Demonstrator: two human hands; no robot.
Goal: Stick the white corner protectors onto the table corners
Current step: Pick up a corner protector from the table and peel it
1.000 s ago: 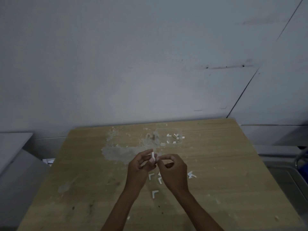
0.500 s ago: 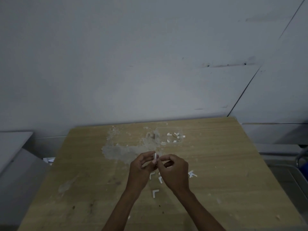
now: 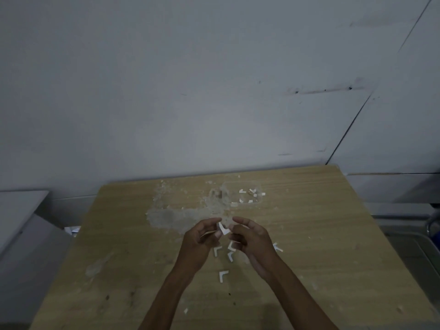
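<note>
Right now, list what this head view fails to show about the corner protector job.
- Table near corners: cut off by the bottom edge.
- Held protector between left hand and right hand: too small to tell whether its backing is peeled.
- Far pieces: too blurred to count.
- Far corners: too dim to tell if covered.

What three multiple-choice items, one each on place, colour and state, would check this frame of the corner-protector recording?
1. Where is the held protector?
A. between the two hands, above the table
B. lying on the far right table corner
C. on the floor

2. What colour are the loose L-shaped pieces on the table?
A. red
B. white
C. black

3. What is the left hand doing?
A. lying flat on the table
B. out of view
C. pinching the protector

Key: 1 A, it sits between the left hand and right hand; 2 B, they show white against the wood; 3 C, its fingers meet on the piece.
</note>
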